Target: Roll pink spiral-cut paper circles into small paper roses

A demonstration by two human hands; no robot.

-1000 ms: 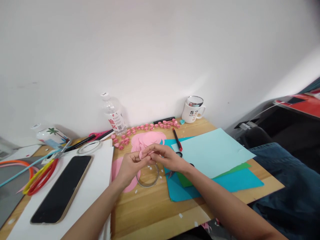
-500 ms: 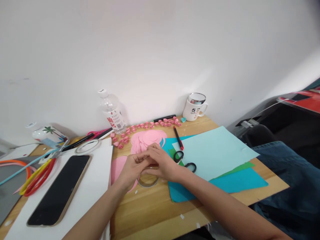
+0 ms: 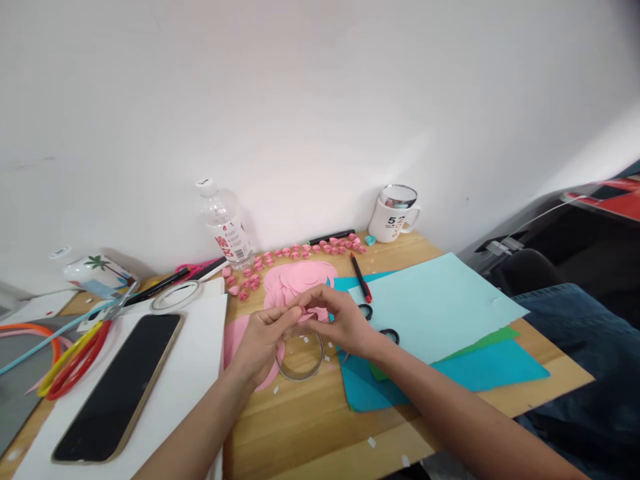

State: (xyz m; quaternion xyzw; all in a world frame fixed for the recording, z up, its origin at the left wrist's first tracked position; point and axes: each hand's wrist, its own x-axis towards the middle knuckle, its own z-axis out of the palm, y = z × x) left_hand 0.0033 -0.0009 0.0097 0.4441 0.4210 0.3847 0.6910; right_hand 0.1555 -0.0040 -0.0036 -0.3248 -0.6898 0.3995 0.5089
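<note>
My left hand (image 3: 263,337) pinches a small pink paper piece (image 3: 303,312) between thumb and fingertips. The fingers of my right hand (image 3: 345,321) curl round its other side, thumb below. Much of the piece is hidden by the fingers, so its shape is hard to make out. Just beneath the hands lies a clear tape roll (image 3: 300,380), flat on the table. Behind them is a pile of pink paper discs (image 3: 300,275), and more pink paper (image 3: 235,337) lies by my left wrist. Small rolled pink paper buds (image 3: 295,252) line the wall side.
Pale blue paper (image 3: 445,307) and blue sheets (image 3: 490,367) lie at right, with black-handled scissors (image 3: 389,335) and a red-black pen (image 3: 361,279). A mug (image 3: 391,217) and bottle (image 3: 227,230) stand behind. A phone (image 3: 117,387) rests on white paper (image 3: 180,407) at left.
My hands have parted a little and the right hand's fingers have opened out, so the pink paper between them now shows. More of the tape roll is visible. The view has shifted slightly.
</note>
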